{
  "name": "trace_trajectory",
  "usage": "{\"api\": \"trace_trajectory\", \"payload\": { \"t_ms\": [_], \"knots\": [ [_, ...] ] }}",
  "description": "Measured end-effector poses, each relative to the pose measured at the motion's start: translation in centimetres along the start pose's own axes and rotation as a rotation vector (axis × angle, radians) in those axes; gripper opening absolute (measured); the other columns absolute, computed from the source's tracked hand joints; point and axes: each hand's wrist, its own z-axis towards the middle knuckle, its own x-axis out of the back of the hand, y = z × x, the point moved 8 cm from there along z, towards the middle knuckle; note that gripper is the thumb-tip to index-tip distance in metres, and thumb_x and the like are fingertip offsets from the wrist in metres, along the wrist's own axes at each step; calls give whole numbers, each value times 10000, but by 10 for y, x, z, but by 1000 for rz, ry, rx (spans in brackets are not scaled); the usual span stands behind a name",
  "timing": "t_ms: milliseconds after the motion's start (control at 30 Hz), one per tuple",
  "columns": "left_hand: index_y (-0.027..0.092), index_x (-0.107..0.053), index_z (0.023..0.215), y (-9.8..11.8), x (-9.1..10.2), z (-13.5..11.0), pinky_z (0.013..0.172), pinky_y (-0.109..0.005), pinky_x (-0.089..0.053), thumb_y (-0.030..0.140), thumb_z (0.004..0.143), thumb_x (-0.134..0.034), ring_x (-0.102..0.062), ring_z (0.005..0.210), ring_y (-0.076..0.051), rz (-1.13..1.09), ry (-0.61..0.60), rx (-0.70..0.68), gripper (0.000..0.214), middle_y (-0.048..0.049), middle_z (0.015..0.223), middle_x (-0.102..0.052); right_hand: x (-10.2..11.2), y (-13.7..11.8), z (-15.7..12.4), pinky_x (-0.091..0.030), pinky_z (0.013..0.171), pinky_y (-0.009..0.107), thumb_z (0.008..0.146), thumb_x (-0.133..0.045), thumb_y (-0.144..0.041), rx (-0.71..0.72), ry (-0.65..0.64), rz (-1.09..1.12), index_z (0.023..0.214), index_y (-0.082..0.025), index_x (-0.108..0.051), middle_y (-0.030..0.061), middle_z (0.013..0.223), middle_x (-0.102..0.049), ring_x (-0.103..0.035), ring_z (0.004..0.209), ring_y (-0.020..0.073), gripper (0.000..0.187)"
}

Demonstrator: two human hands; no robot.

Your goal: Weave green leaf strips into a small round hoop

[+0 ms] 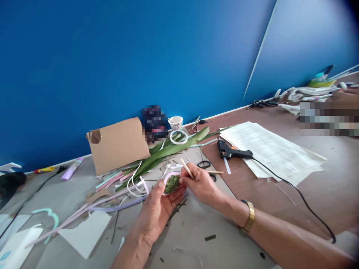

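My left hand (pixel 164 205) cradles a small round pinkish-white piece (pixel 165 180) whose face is covered with chopped green leaf bits (pixel 172 184). The thumb presses its near left edge. My right hand (pixel 199 183), with a gold watch on its wrist, pinches a thin wooden stick (pixel 187 168) that points up and left. Its fingertips also touch the right edge of the round piece. Right behind that hand lie dark-handled scissors (pixel 204 164), partly hidden. Long green leaves (pixel 174 147) stretch across the table behind both hands.
A black glue gun (pixel 234 151) rests beside printed papers (pixel 276 153), its cord trailing right. Behind stand a cardboard piece (pixel 119 144), a patterned paper cup (pixel 176 122) and a white ring (pixel 178 137). Pastel paper strips (pixel 75 216) and leaf scraps (pixel 210 237) litter the left and front.
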Motion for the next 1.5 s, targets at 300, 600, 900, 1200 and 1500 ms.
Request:
{"api": "trace_trajectory", "payload": {
  "t_ms": [300,600,900,1200,1500],
  "knots": [
    [124,-665,1035,2,3,0,922,-404,-491,377,831,-630,-688,902,-236,-22,52,4,327,-123,994,-732,-6,7,1,-314,558,236,735,-564,-261,-65,-63,43,670,-195,-455,-52,608,-425,-391,582,102,142],
    [120,-667,1037,0,-7,-1,929,-415,-501,357,824,-641,-700,905,-234,-180,-3,57,320,-118,965,-748,-6,1,3,-348,593,247,711,-595,-323,-56,-54,131,674,-177,-536,-38,613,-469,-428,593,109,161],
    [99,-655,1070,0,-2,-1,983,-447,-470,357,834,-637,-693,965,-271,-84,-104,43,351,-149,1036,-734,-1,-1,3,-326,579,235,743,-552,-241,-11,-73,5,629,-190,-460,-49,606,-445,-414,597,104,155],
    [104,-645,1096,3,-4,-2,1027,-489,-431,324,849,-623,-688,967,-284,-23,-152,11,331,-140,1082,-713,-11,7,2,-327,548,235,697,-671,-330,-165,-235,251,626,-158,-568,-27,574,-557,-452,541,91,212],
    [95,-667,1066,5,-12,-4,989,-429,-462,373,822,-642,-693,962,-258,-111,-191,21,370,-147,1021,-741,-15,18,-3,-242,476,211,663,-752,-388,-305,-215,574,795,-142,-630,-46,579,-508,-352,472,52,305]
  ]
}}
